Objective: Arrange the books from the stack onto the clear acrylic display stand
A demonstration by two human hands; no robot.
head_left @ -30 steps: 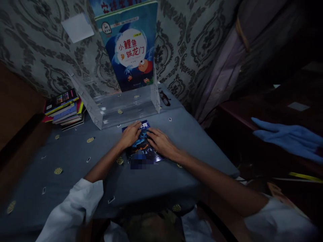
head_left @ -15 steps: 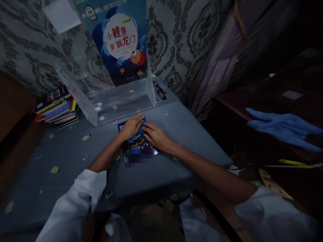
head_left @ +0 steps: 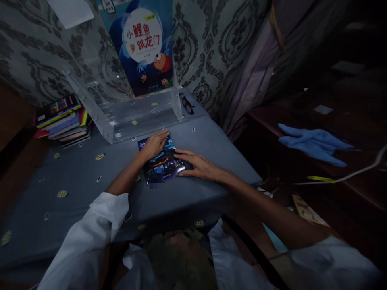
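A stack of books (head_left: pixel 63 121) was piled on the left of the blue-grey tablecloth (head_left: pixel 78 173). Next, an acrylic rack (head_left: pixel 148 125) was seen, with a picture book (head_left: pixel 143 44) stood upright at its back. In front of the rack, the upper part of a flat-lying, glossy dark-blue booklet (head_left: pixel 165 161) was covered by the unclenched left hand (head_left: pixel 155 146). Eyeglasses (head_left: pixel 188 105) were set near the rack's right end. The booklet's right side was touched by the right hand (head_left: pixel 201 167), its fingers loosely extended. Farther right, a blue glove (head_left: pixel 314 141) was spread out.
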